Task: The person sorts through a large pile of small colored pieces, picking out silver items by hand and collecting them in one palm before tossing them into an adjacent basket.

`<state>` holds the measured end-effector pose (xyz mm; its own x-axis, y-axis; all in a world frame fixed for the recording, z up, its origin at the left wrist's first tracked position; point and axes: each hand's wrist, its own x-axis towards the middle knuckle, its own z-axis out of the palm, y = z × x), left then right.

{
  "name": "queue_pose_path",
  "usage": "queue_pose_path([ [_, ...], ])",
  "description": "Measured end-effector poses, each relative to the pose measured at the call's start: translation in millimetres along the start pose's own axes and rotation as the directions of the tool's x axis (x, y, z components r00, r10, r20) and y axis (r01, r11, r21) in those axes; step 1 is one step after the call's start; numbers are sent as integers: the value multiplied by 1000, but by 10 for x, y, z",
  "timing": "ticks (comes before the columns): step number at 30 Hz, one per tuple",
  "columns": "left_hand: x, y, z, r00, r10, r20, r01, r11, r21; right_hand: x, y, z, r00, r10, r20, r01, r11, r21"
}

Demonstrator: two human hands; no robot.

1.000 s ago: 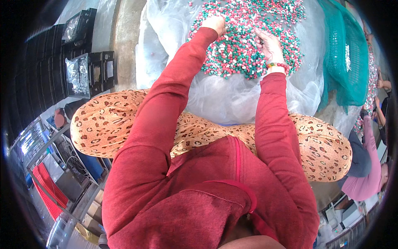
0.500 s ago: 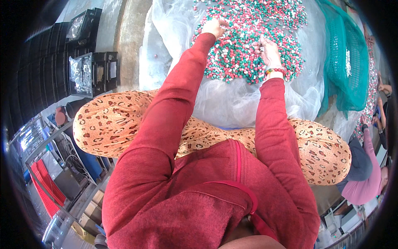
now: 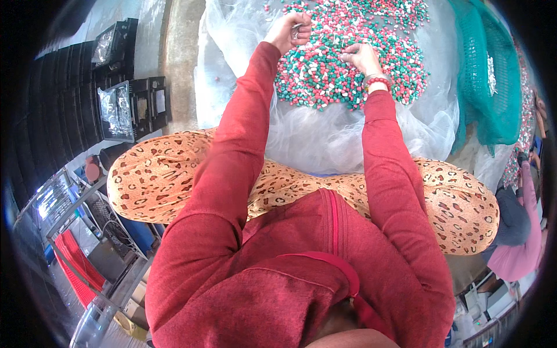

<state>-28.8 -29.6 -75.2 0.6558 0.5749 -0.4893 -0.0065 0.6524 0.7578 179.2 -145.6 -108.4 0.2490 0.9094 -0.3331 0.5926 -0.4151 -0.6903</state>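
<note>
Small red, green and white pieces lie in a wide heap on a sheer white mesh cloth before me. Over the heap's left edge, my left hand is closed, its fingers curled in, with a bit of white showing between them. My right hand hovers low over the middle of the heap. Its thumb and fingertips are pinched together; whatever they hold is too small to make out. A beaded red bracelet circles the right wrist.
A green mesh basket with white pieces inside stands at right, green netting beside it. Stacked black crates stand at left. My patterned knees spread on both sides. Another person in pink sits at far right by more pieces.
My left hand has drawn back slightly left, its fingers curling closed. The right hand has moved a little left and away, its fingertips now pinched downward at the heap.
</note>
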Motion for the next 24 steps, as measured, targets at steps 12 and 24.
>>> queue_pose_path([
  [12, 323, -504, 590, 963, 250, -100, -6, 392, 920, -325, 137, -154, 980, 154, 126, -129, 5, 992],
  [24, 369, -649, 648, 968, 248, -41, 77, -138, 987, -201, 136, -387, 993, -90, 82, -107, -312, 944],
])
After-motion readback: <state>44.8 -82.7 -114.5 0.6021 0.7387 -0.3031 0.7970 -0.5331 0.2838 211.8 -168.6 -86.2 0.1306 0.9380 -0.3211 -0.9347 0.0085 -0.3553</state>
